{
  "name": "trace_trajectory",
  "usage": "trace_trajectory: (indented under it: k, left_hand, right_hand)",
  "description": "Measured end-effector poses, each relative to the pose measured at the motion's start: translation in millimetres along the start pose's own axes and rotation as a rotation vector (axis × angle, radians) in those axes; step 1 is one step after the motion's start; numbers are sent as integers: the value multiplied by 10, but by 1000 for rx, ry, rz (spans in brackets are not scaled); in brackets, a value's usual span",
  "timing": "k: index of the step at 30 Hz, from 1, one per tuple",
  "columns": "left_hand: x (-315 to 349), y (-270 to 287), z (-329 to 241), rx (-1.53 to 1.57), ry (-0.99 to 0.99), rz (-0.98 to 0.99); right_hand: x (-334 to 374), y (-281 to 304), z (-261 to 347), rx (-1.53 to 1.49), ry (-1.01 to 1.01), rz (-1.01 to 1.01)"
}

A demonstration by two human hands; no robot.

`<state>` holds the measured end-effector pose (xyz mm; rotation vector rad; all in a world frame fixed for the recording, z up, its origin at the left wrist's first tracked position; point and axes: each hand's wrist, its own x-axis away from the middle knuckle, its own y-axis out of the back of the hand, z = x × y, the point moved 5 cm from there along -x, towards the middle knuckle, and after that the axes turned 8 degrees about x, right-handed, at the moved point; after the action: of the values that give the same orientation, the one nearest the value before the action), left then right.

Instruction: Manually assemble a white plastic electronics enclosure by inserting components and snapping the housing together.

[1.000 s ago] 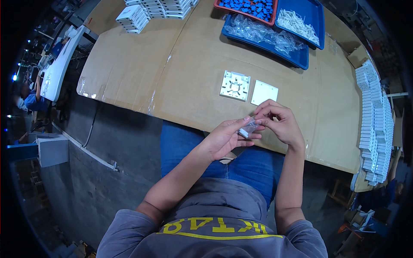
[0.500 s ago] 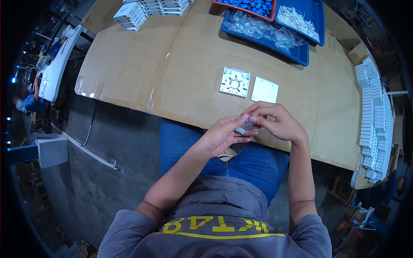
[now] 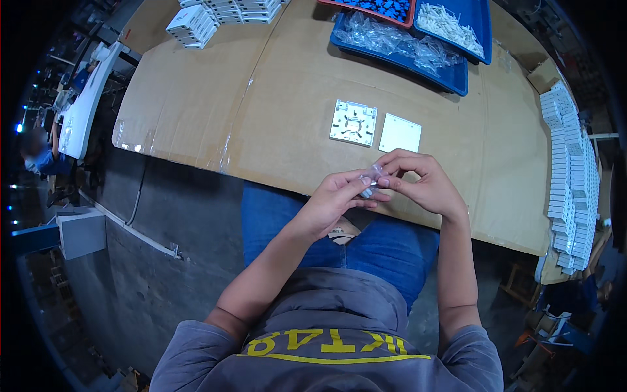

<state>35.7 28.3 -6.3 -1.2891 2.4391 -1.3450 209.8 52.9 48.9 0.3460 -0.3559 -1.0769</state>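
My left hand (image 3: pixel 334 202) and my right hand (image 3: pixel 421 183) meet at the near edge of the cardboard-covered table (image 3: pixel 274 98). Between their fingertips they pinch a small clear plastic bag (image 3: pixel 371 181) holding something small and pale. Just beyond the hands lie a white square base plate with moulded ribs (image 3: pixel 353 122) and a plain white square cover (image 3: pixel 400 133), side by side on the cardboard.
Blue trays (image 3: pixel 457 72) at the back hold clear bags and white parts; a red-rimmed tray (image 3: pixel 375 6) holds blue pieces. Stacked white boxes (image 3: pixel 196 26) stand at the back left. A long row of white plates (image 3: pixel 571 170) runs down the right edge. Another person (image 3: pixel 36 153) sits far left.
Both hands have shifted slightly while working the small bag between the fingers. The two white plates on the table have not moved.
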Motion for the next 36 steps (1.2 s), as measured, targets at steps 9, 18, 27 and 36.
trace_trajectory:
  k: [9,18,27,36]
  left_hand:
    - [12,16,-37,-301,-167,-79]
    - [21,-47,-200,-752,-475,-216]
    - [23,-79,-267,-696,-620,-319]
    - [-77,29,-155,-185,-541,-295]
  right_hand:
    - [22,20,56,-41,58,-40]
    - [59,-40,-24,-109,-65,-300]
    - [21,-140,-152,-270,-12,-370]
    - [52,-414,-344,-697,-143,-524]
